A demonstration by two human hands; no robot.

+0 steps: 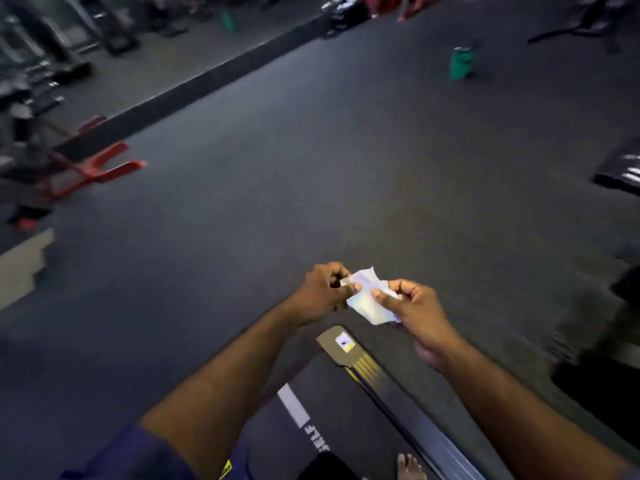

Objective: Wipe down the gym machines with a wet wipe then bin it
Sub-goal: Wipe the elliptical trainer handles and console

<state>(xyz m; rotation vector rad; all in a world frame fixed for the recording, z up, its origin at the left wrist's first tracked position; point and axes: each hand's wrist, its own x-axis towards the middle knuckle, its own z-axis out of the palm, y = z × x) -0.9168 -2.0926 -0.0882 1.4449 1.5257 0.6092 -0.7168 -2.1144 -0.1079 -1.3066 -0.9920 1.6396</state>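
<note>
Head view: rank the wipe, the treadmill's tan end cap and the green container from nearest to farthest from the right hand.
1. The wipe, pinched by the right hand.
2. The end cap, just below and left of it.
3. The green container, far off at upper right.

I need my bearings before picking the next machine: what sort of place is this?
Most likely a gym: a wide dark floor, a treadmill underfoot, and a red machine frame at the left. The left hand and right hand pinch a wipe.
</note>
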